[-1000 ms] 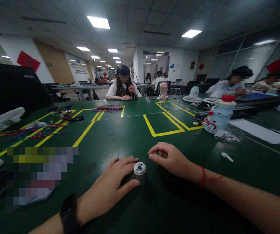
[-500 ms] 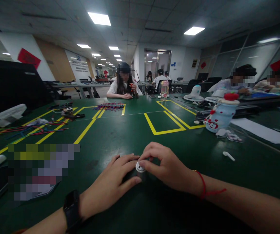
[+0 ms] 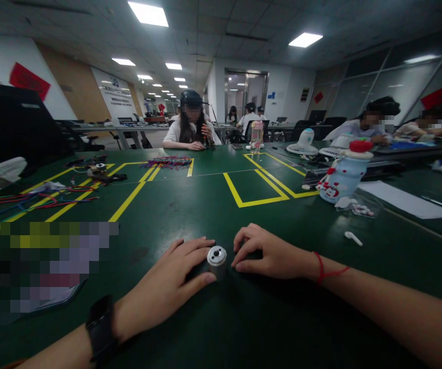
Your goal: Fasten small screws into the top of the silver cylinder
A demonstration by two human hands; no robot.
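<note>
A small silver motor (image 3: 217,260), a short metal cylinder, stands upright on the green table. Its round end faces up, showing a dark centre and small holes. My left hand (image 3: 180,274), with a black watch at the wrist, lies against the table; its thumb and forefinger close around the motor's left side. To the right of the motor, apart from it, is my right hand (image 3: 261,252), with a red string at the wrist. The fingers there are curled and the tips are close to the thumb. Whatever they may pinch is too small to make out.
Yellow tape (image 3: 240,197) marks the table. Wires (image 3: 171,163) and cable pieces lie at the far left. A blue bottle (image 3: 344,174), a plastic bag (image 3: 355,207) and a white earbud (image 3: 354,238) are on the right. A person (image 3: 192,123) sits opposite.
My right hand has drawn back to the right from the motor's top, uncovering its face. My left hand stays around the motor. The view has shifted slightly.
</note>
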